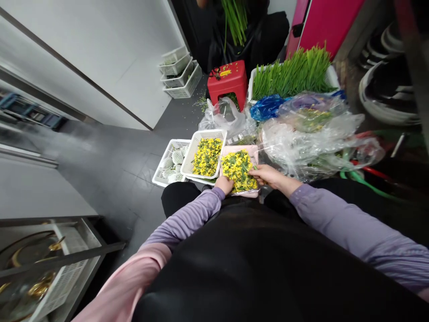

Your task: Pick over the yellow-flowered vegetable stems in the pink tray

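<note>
Left hand: your left hand [224, 183] sits on the near-left edge of the pink tray [255, 154], fingers curled against the flowers; can't tell if it's actually gripping anything.

Right hand: your right hand [268, 175] is at the tray's right side, fingers pinched loosely on a bit of green stem, touching the pile.

Flowers: the yellow flowers [238, 169] fill the pink tray, right between your two hands, just past your lap.

Next door: a white basket [197, 143] with more yellow blooms sits just left of the tray, touching it. Left of that, another white basket [162, 170] holds foam nets [177, 157].

Right side: a big heap of clear bags [311, 134] crowds the tray's right edge and hangs over your right wrist area, so that side is tight.

Further back: red stool [227, 79], a crate of green stems [291, 71], a blue bag [266, 107] in front of it, and stacked baskets [179, 74] by the wall.

Other person: someone in dark clothes sits behind the stool holding stems [234, 20].
</note>
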`<state>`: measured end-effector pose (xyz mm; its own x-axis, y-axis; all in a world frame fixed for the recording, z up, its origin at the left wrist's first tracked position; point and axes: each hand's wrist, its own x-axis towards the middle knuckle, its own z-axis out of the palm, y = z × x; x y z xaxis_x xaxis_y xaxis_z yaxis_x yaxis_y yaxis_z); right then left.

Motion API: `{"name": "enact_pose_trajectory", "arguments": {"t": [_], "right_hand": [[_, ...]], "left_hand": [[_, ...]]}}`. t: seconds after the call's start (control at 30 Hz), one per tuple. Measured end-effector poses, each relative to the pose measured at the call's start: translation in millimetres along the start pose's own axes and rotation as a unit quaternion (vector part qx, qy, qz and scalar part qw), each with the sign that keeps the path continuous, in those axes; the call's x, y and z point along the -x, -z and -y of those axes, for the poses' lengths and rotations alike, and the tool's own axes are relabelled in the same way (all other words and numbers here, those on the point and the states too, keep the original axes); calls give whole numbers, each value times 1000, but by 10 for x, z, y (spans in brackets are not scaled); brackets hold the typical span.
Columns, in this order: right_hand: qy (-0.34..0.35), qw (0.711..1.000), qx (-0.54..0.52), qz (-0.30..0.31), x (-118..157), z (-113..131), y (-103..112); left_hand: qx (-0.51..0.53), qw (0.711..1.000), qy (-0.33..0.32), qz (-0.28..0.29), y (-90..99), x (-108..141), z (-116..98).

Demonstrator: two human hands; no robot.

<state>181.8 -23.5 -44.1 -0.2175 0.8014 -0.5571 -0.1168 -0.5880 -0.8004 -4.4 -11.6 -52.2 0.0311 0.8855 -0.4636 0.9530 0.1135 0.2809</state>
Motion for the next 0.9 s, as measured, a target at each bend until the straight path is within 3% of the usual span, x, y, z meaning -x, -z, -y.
{"name": "enact_pose_trajectory", "arguments": {"t": [0.13,0.27,0.37,0.53,0.7,0.9], "right_hand": [[-19,999,41,12,-58,-110,-108],[28,999,-1,45,-95,-120,-212],[49,998,-29,34,-118,-85,-227],[53,997,-44,34,-121,-54,-192],[22,994,-81,75,-69,-16,-179],[-49,987,-150,37,-84,34,-155]], "left_hand": [[60,995,-75,-27,55,213,-8],[89,983,-159,-36,52,333,-106],[126,971,-198,-50,68,345,-142],[228,957,-181,-1,115,304,-131],[332,928,-160,56,127,267,-146],[492,854,-64,160,166,234,-120]]}}
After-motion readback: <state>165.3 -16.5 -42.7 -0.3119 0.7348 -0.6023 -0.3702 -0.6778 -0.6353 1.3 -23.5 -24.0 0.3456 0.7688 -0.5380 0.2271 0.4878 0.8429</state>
